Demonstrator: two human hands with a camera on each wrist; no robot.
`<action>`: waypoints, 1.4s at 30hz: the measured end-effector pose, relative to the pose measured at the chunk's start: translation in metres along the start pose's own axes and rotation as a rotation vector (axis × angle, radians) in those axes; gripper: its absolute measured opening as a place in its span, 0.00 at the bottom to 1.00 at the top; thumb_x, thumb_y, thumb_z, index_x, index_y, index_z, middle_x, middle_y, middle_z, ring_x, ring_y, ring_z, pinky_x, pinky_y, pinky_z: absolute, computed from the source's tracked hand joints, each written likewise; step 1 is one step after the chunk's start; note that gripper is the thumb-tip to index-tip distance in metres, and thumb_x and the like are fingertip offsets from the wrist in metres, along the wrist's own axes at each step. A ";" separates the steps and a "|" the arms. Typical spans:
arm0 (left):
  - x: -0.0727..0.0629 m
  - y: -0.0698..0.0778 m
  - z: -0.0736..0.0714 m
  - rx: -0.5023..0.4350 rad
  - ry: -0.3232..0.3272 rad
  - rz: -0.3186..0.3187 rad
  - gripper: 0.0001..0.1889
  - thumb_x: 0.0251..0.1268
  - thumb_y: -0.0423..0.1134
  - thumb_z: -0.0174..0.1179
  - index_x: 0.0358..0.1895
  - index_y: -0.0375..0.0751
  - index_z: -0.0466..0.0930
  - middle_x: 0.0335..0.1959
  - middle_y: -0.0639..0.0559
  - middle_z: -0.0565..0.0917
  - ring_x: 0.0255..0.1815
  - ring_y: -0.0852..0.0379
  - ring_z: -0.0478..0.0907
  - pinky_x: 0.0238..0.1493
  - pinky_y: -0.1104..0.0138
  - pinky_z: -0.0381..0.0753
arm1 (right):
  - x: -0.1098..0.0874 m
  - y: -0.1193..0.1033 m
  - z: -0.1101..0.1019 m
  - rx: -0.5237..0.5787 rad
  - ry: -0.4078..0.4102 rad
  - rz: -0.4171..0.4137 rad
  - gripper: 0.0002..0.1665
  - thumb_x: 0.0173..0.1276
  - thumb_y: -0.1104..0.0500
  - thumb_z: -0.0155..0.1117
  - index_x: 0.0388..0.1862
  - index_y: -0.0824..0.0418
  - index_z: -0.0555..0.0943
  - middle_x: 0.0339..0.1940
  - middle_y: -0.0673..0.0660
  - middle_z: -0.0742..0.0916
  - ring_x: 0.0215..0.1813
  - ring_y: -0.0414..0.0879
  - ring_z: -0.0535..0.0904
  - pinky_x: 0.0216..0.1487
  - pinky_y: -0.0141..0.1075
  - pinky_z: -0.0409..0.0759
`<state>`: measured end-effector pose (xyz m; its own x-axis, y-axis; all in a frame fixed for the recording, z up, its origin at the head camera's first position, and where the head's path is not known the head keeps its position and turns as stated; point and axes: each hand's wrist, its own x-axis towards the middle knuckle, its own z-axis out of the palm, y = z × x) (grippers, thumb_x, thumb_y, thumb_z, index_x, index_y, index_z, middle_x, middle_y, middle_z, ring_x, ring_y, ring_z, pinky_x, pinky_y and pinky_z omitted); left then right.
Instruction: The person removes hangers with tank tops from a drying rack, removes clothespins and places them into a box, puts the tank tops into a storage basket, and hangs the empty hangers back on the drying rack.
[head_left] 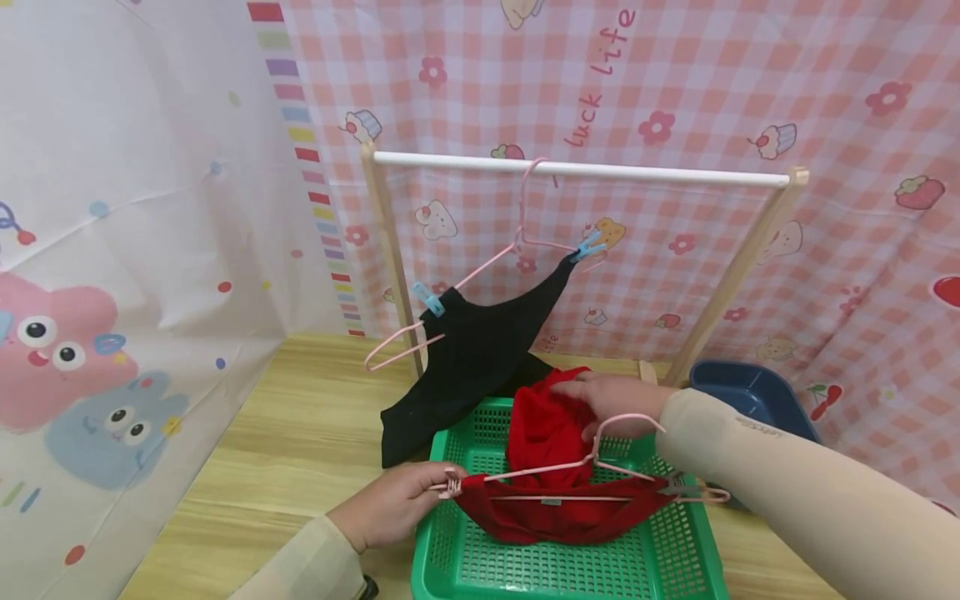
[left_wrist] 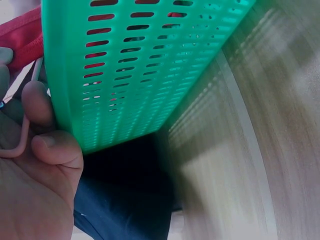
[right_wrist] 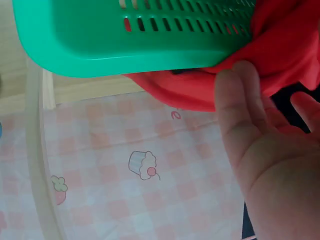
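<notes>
My left hand (head_left: pixel 397 504) grips the left end of a pink clothes hanger (head_left: pixel 517 475) beside a pink clothespin (head_left: pixel 451 484). A red garment (head_left: pixel 555 521) hangs from this hanger over the green basket (head_left: pixel 570 567), pinned at the right by a grey clothespin (head_left: pixel 678 483). In the left wrist view the hanger's bent end (left_wrist: pixel 22 135) crosses the palm. My right hand (head_left: pixel 618 404) touches the garment's bunched red cloth at the basket's back rim, with its fingers (right_wrist: pixel 232 100) extended. The cloth (right_wrist: pixel 185 92) spills over the rim in the right wrist view.
Behind the basket stands a wooden rack with a white rod (head_left: pixel 652 173). From it a black garment (head_left: pixel 487 342) hangs tilted on another pink hanger, held by blue clothespins (head_left: pixel 428 298), its lower edge near the basket. A dark blue basin (head_left: pixel 750 396) stands at the right.
</notes>
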<state>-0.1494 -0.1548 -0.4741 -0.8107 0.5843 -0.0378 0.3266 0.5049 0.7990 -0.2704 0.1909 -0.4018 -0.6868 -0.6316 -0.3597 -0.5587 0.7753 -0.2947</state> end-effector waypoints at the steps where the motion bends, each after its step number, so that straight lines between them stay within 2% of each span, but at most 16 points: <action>1: 0.000 0.000 0.000 0.000 0.000 -0.001 0.12 0.84 0.46 0.51 0.57 0.57 0.84 0.54 0.61 0.87 0.53 0.64 0.80 0.62 0.63 0.81 | 0.001 0.000 0.001 -0.008 -0.008 0.004 0.48 0.65 0.55 0.78 0.81 0.53 0.68 0.75 0.63 0.77 0.68 0.59 0.78 0.67 0.53 0.81; 3: 0.000 0.000 0.000 0.000 0.001 0.000 0.12 0.84 0.46 0.52 0.57 0.57 0.84 0.54 0.61 0.87 0.53 0.64 0.80 0.62 0.63 0.81 | 0.003 0.000 0.003 -0.036 -0.020 0.006 0.51 0.62 0.55 0.79 0.82 0.51 0.67 0.76 0.65 0.76 0.68 0.59 0.78 0.65 0.52 0.82; 6: 0.000 0.000 0.000 0.003 0.001 0.002 0.12 0.84 0.45 0.52 0.57 0.57 0.84 0.54 0.61 0.87 0.53 0.64 0.80 0.62 0.62 0.81 | 0.006 -0.001 0.002 -0.061 -0.041 0.008 0.50 0.61 0.56 0.79 0.81 0.53 0.68 0.76 0.66 0.76 0.69 0.61 0.77 0.66 0.52 0.82; 9: 0.000 0.000 0.000 0.007 0.001 0.001 0.12 0.84 0.45 0.52 0.57 0.57 0.84 0.53 0.61 0.87 0.53 0.64 0.80 0.62 0.62 0.81 | 0.010 -0.001 0.001 -0.084 -0.057 -0.001 0.47 0.63 0.57 0.79 0.80 0.55 0.71 0.70 0.64 0.81 0.62 0.56 0.80 0.63 0.48 0.83; 12: 0.000 -0.001 0.000 0.011 0.001 0.001 0.12 0.84 0.44 0.52 0.58 0.57 0.84 0.54 0.61 0.87 0.53 0.64 0.80 0.62 0.62 0.81 | 0.015 0.002 0.003 -0.092 -0.058 -0.002 0.44 0.64 0.60 0.78 0.79 0.54 0.73 0.61 0.60 0.86 0.51 0.50 0.79 0.56 0.42 0.83; 16: 0.000 -0.001 0.000 0.013 0.000 -0.001 0.12 0.84 0.44 0.52 0.58 0.57 0.84 0.54 0.61 0.87 0.53 0.64 0.80 0.63 0.62 0.81 | 0.020 0.006 0.007 -0.130 -0.011 -0.010 0.40 0.64 0.62 0.76 0.76 0.53 0.76 0.54 0.58 0.88 0.45 0.47 0.78 0.51 0.41 0.83; 24: 0.000 -0.001 0.000 0.018 0.003 0.015 0.11 0.84 0.44 0.52 0.57 0.56 0.84 0.52 0.61 0.87 0.52 0.65 0.79 0.61 0.63 0.81 | 0.025 0.010 0.011 -0.125 0.069 -0.035 0.29 0.67 0.66 0.70 0.68 0.55 0.84 0.53 0.56 0.91 0.43 0.45 0.81 0.54 0.42 0.86; 29: 0.000 -0.002 0.000 0.032 0.010 0.023 0.12 0.84 0.42 0.52 0.57 0.56 0.84 0.53 0.60 0.87 0.53 0.65 0.80 0.62 0.62 0.82 | 0.028 0.012 0.014 -0.154 0.096 -0.079 0.21 0.67 0.64 0.73 0.59 0.56 0.87 0.45 0.53 0.91 0.41 0.44 0.82 0.52 0.42 0.86; 32: 0.001 -0.002 0.001 0.036 0.010 0.021 0.12 0.84 0.42 0.52 0.58 0.56 0.84 0.54 0.60 0.87 0.54 0.64 0.80 0.63 0.62 0.82 | 0.029 0.013 0.015 -0.180 0.113 -0.093 0.17 0.67 0.64 0.74 0.54 0.55 0.88 0.40 0.51 0.90 0.39 0.43 0.82 0.50 0.41 0.86; 38: 0.002 -0.003 0.001 0.028 0.014 0.010 0.12 0.84 0.43 0.52 0.57 0.56 0.84 0.53 0.61 0.87 0.53 0.64 0.80 0.62 0.62 0.82 | 0.027 0.012 0.014 -0.210 0.165 -0.098 0.11 0.68 0.68 0.67 0.44 0.53 0.86 0.33 0.50 0.87 0.34 0.43 0.78 0.43 0.39 0.84; 42: 0.002 -0.003 0.002 0.030 0.018 0.020 0.11 0.84 0.42 0.52 0.56 0.55 0.85 0.52 0.60 0.87 0.52 0.65 0.80 0.61 0.63 0.81 | 0.026 0.012 0.015 -0.233 0.199 -0.104 0.10 0.69 0.68 0.67 0.42 0.52 0.85 0.34 0.49 0.87 0.33 0.42 0.77 0.41 0.37 0.83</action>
<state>-0.1506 -0.1541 -0.4779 -0.8124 0.5829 -0.0109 0.3569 0.5120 0.7813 -0.2885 0.1839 -0.4282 -0.6852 -0.7124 -0.1516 -0.7061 0.7008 -0.1016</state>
